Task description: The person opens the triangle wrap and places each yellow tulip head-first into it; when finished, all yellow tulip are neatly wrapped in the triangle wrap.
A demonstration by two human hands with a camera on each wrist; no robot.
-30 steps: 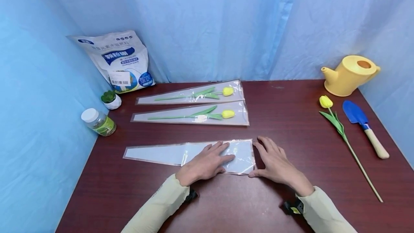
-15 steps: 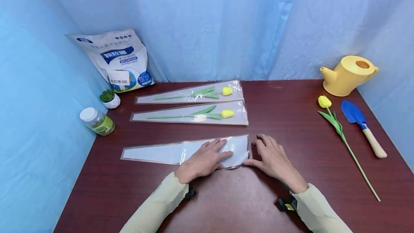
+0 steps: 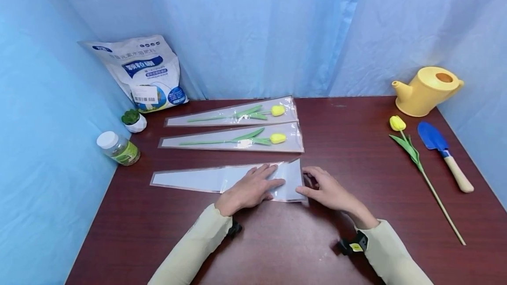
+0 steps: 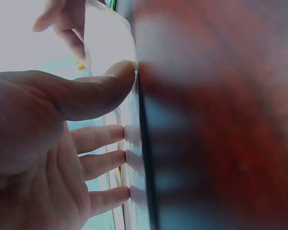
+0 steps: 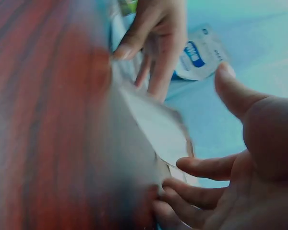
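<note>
A clear-edged, white, tapered flower sleeve point(image 3: 188, 177) lies in front of me, its wide end at the right. My left hand point(image 3: 248, 189) rests spread on it near that end; in the left wrist view the thumb point(image 4: 120, 79) and fingertips press on its surface. At the wide end, my right hand point(image 3: 328, 192) touches the lifted edge with its fingers. The right wrist view shows the right thumb point(image 5: 233, 88) well apart from the fingers, with the sleeve's edge point(image 5: 156, 129) bowed up against the fingertips. Behind lie two filled sleeves, each with a yellow tulip point(image 3: 278, 138).
At right lie a loose yellow tulip point(image 3: 413, 155) and a blue trowel point(image 3: 433, 137), with a yellow watering can point(image 3: 424, 91) behind. A fertilizer bag point(image 3: 146, 74), a small potted plant point(image 3: 135, 122) and a lidded jar point(image 3: 120, 147) stand at left. Blue curtains border the table.
The right hand has moved slightly left and away from me against the sleeve's wide end, which has lifted and bent. The sleeve has shifted a little, the left hand staying on it.
</note>
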